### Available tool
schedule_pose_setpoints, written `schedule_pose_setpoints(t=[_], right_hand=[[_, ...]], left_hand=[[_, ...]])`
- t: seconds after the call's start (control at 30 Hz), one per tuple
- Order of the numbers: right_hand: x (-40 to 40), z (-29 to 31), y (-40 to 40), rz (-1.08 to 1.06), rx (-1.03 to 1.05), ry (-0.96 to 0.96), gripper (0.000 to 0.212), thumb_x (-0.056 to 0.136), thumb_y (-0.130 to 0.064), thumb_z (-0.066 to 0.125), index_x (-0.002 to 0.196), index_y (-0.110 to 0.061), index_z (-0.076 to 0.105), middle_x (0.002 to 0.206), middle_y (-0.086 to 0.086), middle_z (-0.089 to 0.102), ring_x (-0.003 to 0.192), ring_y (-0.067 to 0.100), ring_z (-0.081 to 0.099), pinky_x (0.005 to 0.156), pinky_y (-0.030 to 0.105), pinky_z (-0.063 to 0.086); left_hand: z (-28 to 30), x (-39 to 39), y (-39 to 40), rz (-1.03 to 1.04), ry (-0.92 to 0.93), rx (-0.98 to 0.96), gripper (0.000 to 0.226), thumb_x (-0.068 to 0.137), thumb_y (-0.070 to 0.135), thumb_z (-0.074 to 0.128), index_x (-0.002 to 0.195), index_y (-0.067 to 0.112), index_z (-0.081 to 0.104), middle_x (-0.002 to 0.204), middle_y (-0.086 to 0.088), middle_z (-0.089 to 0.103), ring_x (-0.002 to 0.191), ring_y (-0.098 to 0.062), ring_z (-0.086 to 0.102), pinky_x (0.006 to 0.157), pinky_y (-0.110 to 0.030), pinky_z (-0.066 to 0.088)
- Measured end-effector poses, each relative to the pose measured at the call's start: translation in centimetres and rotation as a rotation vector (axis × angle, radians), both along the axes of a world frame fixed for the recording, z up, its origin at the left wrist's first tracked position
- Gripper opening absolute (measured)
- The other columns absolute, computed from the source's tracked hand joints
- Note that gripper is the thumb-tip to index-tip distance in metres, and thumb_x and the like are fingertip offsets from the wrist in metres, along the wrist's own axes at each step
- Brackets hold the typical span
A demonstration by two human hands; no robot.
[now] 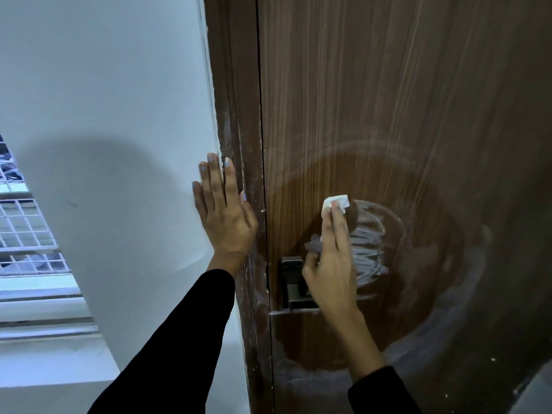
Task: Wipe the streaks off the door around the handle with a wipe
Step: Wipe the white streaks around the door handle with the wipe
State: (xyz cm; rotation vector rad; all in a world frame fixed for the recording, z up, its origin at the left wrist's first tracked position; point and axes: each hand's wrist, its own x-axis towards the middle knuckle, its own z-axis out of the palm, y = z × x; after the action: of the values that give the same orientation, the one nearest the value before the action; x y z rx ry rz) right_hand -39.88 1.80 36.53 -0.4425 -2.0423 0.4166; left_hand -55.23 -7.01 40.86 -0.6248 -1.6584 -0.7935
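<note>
Right hand [330, 264] grip presses the wipe [336, 204] flat against the door [418, 100]; left hand [224, 210] rests open on the frame [236, 85].

The right hand [330, 273] hides most of the handle [294, 283].

Pale wall [104, 85], shadowed, beside a white window grille [27, 228].

**Operator:** I read cool, fairly dim light entering from the grilled window [27, 231] at far left. It casts a broad soft shadow on the white wall [98, 94].

**Second:** Glare?

**Operator:** A faint sheen on the brown door [418, 100] (it shows the streaks [366, 249] clearly). Wide-angle distortion bows the door frame [236, 115]; the edges look soft and the lower right corner is dark.
</note>
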Motion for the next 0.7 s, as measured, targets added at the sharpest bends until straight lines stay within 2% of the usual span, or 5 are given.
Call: schedule_pose_setpoints(t=[0.13,0.27,0.43,0.6,0.7], right_hand=[[0.6,0.9,1.6,-0.07,-0.171,0.144,0.081,0.081,0.002,0.057,0.147,-0.012,0.012,0.157,0.0,0.004,0.133,0.025,0.036,0.087,0.018,0.048],[0.2,0.2,0.6,0.023,-0.062,0.045,0.079,0.082,-0.002,0.057,0.147,-0.014,0.014,0.156,-0.005,0.005,0.129,0.026,0.042,0.086,0.04,0.054],[1.0,0.5,1.8,-0.032,-0.203,0.114,0.078,0.083,0.002,0.053,0.147,-0.015,0.013,0.155,-0.006,0.003,0.105,0.024,0.058,0.07,0.025,0.054],[1.1,-0.4,1.3,0.06,-0.042,0.007,0.082,0.082,0.003,0.055,0.146,-0.019,0.008,0.154,-0.012,0.0,0.134,0.02,0.034,0.086,0.037,0.054],[2.2,-0.5,2.8,-0.03,-0.186,0.104,0.078,0.082,0.005,0.053,0.147,-0.016,0.013,0.154,-0.01,0.007,0.123,0.026,0.049,0.087,0.039,0.054]], left_hand=[[0.0,-0.1,0.1,0.01,0.007,0.004,0.053,0.096,0.018,0.035,0.147,0.006,0.025,0.153,-0.02,0.028,0.144,-0.033,0.02,0.119,-0.041,0.008],[0.0,0.0,0.1,0.012,0.001,0.007,0.054,0.097,0.018,0.035,0.148,0.007,0.024,0.154,-0.02,0.027,0.144,-0.032,0.019,0.12,-0.04,0.007],[-0.3,0.2,0.4,0.011,-0.028,0.034,0.054,0.097,0.017,0.036,0.149,0.009,0.021,0.155,-0.019,0.025,0.145,-0.032,0.017,0.12,-0.037,0.005],[-0.6,-0.1,0.4,0.008,-0.006,0.023,0.053,0.099,0.021,0.03,0.15,0.01,0.018,0.155,-0.019,0.025,0.145,-0.033,0.017,0.12,-0.037,0.004],[-0.8,-0.3,0.5,0.008,0.024,0.032,0.054,0.099,0.02,0.029,0.15,0.01,0.018,0.154,-0.019,0.026,0.145,-0.033,0.017,0.121,-0.038,0.005]])
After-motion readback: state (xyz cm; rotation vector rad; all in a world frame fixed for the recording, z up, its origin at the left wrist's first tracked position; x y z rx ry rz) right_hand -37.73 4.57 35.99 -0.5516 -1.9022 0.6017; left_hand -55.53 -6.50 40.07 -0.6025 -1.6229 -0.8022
